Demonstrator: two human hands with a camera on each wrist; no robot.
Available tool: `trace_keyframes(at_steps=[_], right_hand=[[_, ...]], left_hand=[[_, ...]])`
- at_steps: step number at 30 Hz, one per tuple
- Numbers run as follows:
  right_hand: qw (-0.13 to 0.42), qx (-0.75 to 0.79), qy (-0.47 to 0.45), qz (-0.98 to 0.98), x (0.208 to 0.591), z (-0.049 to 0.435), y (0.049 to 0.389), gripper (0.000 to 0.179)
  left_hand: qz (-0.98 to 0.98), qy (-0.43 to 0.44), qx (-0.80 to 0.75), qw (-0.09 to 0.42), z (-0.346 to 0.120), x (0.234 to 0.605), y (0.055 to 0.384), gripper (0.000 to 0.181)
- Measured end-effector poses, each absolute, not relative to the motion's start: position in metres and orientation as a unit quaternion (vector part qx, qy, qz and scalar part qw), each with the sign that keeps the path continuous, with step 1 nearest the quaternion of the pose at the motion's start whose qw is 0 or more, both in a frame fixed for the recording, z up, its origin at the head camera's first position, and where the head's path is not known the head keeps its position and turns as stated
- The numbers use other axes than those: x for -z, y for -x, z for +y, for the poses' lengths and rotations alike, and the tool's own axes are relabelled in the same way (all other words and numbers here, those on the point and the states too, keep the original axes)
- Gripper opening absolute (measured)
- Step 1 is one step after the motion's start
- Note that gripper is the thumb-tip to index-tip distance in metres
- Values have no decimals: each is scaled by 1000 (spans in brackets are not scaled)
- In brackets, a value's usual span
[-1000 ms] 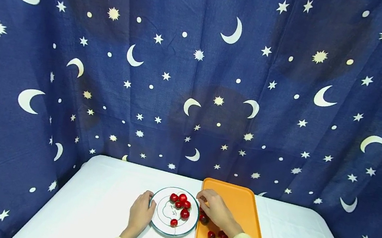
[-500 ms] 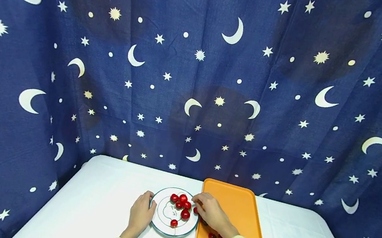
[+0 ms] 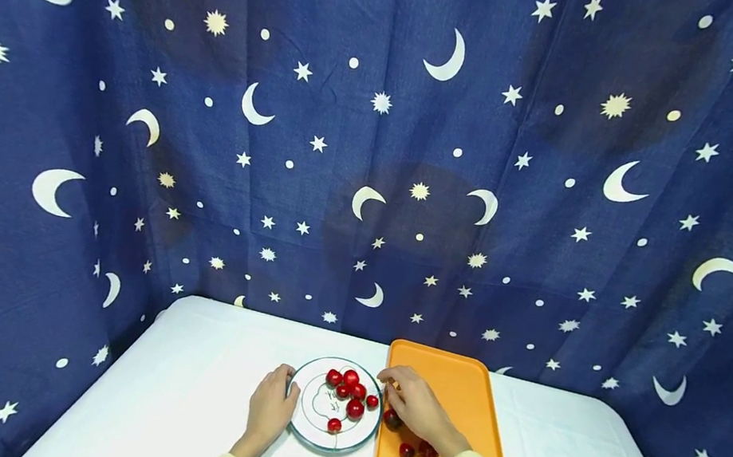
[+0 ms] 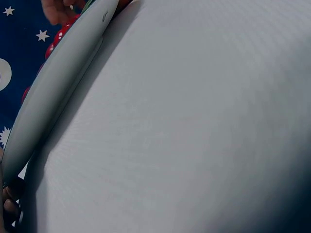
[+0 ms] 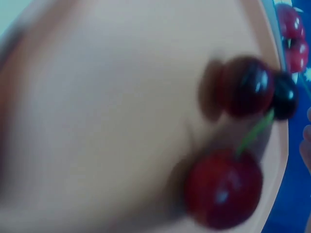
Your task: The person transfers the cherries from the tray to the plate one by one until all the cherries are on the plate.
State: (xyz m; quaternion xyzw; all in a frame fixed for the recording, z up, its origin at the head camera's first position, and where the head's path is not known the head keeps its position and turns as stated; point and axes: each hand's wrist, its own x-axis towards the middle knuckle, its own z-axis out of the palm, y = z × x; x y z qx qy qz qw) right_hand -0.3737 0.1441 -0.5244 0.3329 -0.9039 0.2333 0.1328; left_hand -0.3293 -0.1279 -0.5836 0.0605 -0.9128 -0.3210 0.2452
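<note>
"Starting with the left hand (image 3: 271, 408), lower middle of the head frame: what is it doing?"

"It is gripping the rim of the white plate (image 3: 310, 411), fingers and thumb bending about its left edge."

"And the fruit?"

"Seven red cherries (image 3: 355, 409) are lying on the plate, low in the centre of the frame. Six are clustering toward its upper and right part; one is sitting apart near its lower edge. Darker cherries (image 3: 407, 452) are lying on the orange tray (image 3: 457, 381), just right of the plate. The right wrist view is showing three, a green stem (image 5: 256, 131) rising from the lowest."

"The right hand (image 3: 418, 405)?"

"Its bent fingers are hovering above the tray's left edge, beside the plate. Whether they are pinching anything, I am unable to tell. A dark red cherry (image 3: 391, 419) is lying just below them in the frame."

"Surroundings?"

"A white-covered counter (image 3: 196, 378) is supporting plate and tray. A blue curtain (image 3: 299, 193) bearing moons and stars is filling the upper frame."
</note>
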Motion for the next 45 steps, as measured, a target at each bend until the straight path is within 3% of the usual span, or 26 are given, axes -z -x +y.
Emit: trace_keyframes(at_steps=[7, 15, 19, 24, 34, 45], right_hand=[[122, -239, -302, -915, 527, 164, 375, 20], [-20, -297, -278, -913, 530, 178, 373, 36], [-47, -288, -302, -907, 531, 179, 371, 42], [-43, -255, -312, -914, 531, 180, 370, 43], [-17, -250, -337, -908, 526, 182, 374, 27], [73, -275, -354, -891, 524, 166, 378, 23]], left_hand=[[-913, -63, 319, 246, -130, 585, 331, 16], [-913, -60, 320, 247, -130, 587, 329, 17], [-913, -59, 321, 245, -129, 587, 328, 17], [-912, -57, 322, 248, -129, 586, 328, 17], [-912, -57, 323, 248, -127, 585, 330, 17], [-909, -57, 324, 257, -128, 584, 331, 16]])
